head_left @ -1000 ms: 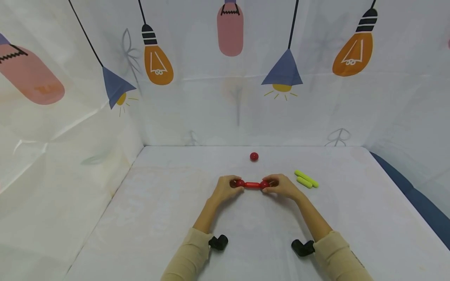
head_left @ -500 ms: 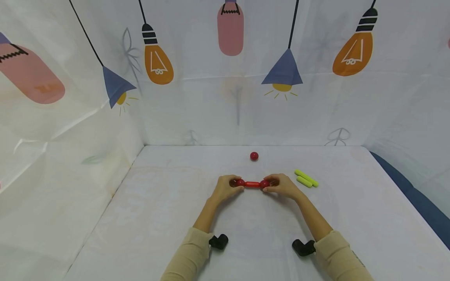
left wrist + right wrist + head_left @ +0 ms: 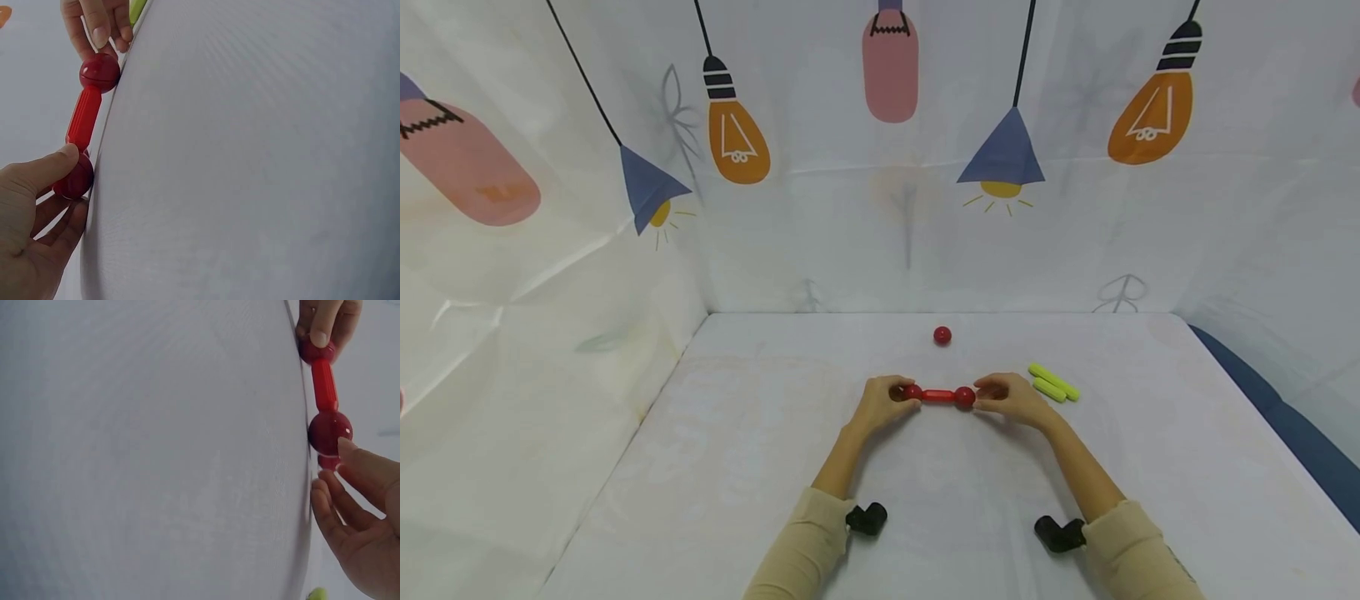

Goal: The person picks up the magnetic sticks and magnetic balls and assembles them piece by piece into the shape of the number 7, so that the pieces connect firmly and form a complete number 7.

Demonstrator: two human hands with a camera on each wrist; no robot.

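A short red rod (image 3: 938,396) lies on the white table with a red ball at each end. My left hand (image 3: 880,402) pinches the left ball (image 3: 76,178) between thumb and fingers, as the left wrist view also shows. Just beyond the right ball (image 3: 965,397), my right hand (image 3: 1013,398) is parted around no object, its fingertips close to the ball's outer side. In the right wrist view, the thumb of this hand (image 3: 369,519) overlaps the ball's edge; whether it touches cannot be told.
Another red ball (image 3: 942,335) sits farther back on the table (image 3: 737,467). Two yellow-green rods (image 3: 1054,383) lie side by side right of my right hand. A white printed sheet (image 3: 835,225) hangs behind the table.
My right hand has let go of the right ball and shifted slightly to the right. The left hand and the red pieces have stayed in place.
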